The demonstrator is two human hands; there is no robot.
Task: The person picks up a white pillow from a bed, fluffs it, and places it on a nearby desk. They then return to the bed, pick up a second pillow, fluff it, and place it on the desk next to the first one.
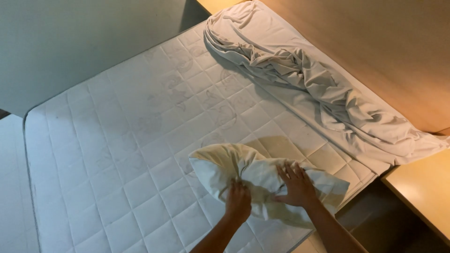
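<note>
- left hand [238, 201] closed in a fist, pinching a fold of the white pillow [255, 180] at its middle; fabric bunches up just above the knuckles
- right hand [296, 186] open, fingers spread flat, palm pressing down on the pillow just right of the left hand; the two hands sit close together, not touching
- pillow lies under both hands on the bare quilted mattress [122, 154], near the mattress edge closest to the person; its puffed end sticks out to the left of the left hand, its flatter end reaches past the right hand
- crumpled white sheet [318, 79] lies well beyond the hands, up and right, along the far side of the mattress against the wooden headboard [375, 42]
- wooden side table [426, 192] off to the right of the right hand, apart from it
</note>
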